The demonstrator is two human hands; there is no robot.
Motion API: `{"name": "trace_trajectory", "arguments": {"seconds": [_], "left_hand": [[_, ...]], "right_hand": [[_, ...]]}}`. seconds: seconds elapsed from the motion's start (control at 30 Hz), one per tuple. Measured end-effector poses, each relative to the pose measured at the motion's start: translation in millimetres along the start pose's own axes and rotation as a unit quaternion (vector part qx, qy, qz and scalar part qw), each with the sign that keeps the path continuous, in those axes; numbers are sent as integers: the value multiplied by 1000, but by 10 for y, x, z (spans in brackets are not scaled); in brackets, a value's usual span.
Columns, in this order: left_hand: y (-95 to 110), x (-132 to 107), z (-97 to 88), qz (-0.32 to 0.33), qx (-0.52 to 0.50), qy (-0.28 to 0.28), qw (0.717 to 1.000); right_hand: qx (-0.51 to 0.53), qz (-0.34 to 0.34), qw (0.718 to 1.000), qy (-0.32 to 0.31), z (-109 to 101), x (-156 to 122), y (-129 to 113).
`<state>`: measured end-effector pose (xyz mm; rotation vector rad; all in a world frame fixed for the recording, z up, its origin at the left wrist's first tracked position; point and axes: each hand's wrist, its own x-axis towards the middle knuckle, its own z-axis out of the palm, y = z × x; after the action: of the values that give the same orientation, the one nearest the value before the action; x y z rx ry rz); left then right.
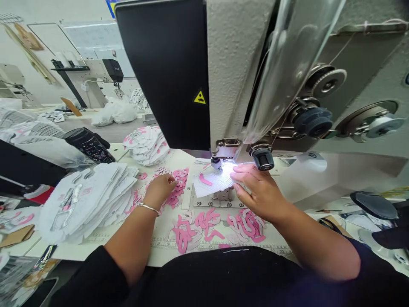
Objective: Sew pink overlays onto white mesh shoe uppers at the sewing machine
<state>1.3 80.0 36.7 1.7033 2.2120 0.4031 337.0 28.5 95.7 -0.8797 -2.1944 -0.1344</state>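
My right hand (pixel 259 189) lies on a white mesh piece (pixel 213 182) with a pink strip on it, fingers pressed flat, holding it under the lit presser foot (pixel 217 163) of the sewing machine (pixel 236 72). My left hand (pixel 162 187), with a silver bracelet on the wrist, rests to the left on a scatter of pink cut-out pieces (pixel 178 184). Its fingers are curled over one of them.
A fanned stack of white panels (pixel 89 198) lies at the left, another pile (pixel 147 145) behind it. More pink pieces (pixel 217 226) lie along the table's front edge. A black device (pixel 91 145) sits at the far left. A second sewing machine (pixel 96 76) stands at the back.
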Motion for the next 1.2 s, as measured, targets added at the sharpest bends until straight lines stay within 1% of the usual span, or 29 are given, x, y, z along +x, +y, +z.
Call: {"name": "trace_trajectory", "arguments": {"seconds": [0.07, 0.13, 0.27, 0.37, 0.43, 0.5, 0.53, 0.57, 0.6, 0.63, 0.67, 0.7, 0.73, 0.83, 0.9, 1.0, 1.07, 1.1, 1.13, 1.2], "left_hand": [[-12, 52, 108, -13, 3, 5, 1000], [-22, 101, 176, -29, 0, 0, 1000], [-43, 142, 214, -45, -25, -12, 999], [-15, 76, 116, -32, -60, 2, 998], [54, -30, -30, -15, -95, 20, 995], [183, -192, -222, 11, -151, 35, 988], [272, -290, -320, 34, -198, 40, 979], [376, -397, -409, 76, -315, 37, 945], [493, -507, -483, 115, -405, 15, 907], [617, -614, -535, 142, -458, -2, 878], [743, -713, -562, 159, -482, -8, 862], [864, -798, -566, 168, -479, -16, 861], [975, -864, -549, 176, -456, -29, 872], [1216, -942, -439, 199, -359, 4, 912], [1293, -923, -383, 214, -300, 15, 929], [1318, -874, -381, 228, -235, -1, 945], [1302, -852, -401, 220, -227, -21, 949], [1290, -845, -405, 210, -241, -37, 947], [1279, -840, -401, 197, -268, -57, 941], [1258, -835, -373, 173, -340, -97, 919]], "right_hand": [[-3, -1, 1000, 4, 10, -7, 2], [-7, -1, 1000, 5, 16, -11, 1], [-9, 2, 1000, -1, 20, -9, 1], [-13, 1, 1000, 1, 15, -2, -4], [-19, -1, 1000, 5, 12, 1, -16], [-30, -5, 999, 9, 14, 1, -37], [-38, -7, 999, 12, 19, -2, -50], [-46, -8, 999, 17, 25, -7, -64], [-57, -10, 998, 23, 33, -13, -79], [-67, -10, 997, 29, 40, -21, -94], [-77, -12, 996, 34, 47, -29, -107], [-86, -13, 995, 37, 52, -36, -118], [-93, -16, 995, 39, 56, -43, -128], [-103, -23, 994, 39, 52, -51, -140], [-108, -30, 993, 38, 45, -49, -137], [-112, -38, 992, 43, 35, -45, -128], [-112, -41, 992, 48, 30, -47, -127], [-110, -44, 992, 48, 27, -50, -130], [-107, -48, 992, 44, 24, -53, -133], [-103, -59, 992, 33, 18, -61, -142]]}}
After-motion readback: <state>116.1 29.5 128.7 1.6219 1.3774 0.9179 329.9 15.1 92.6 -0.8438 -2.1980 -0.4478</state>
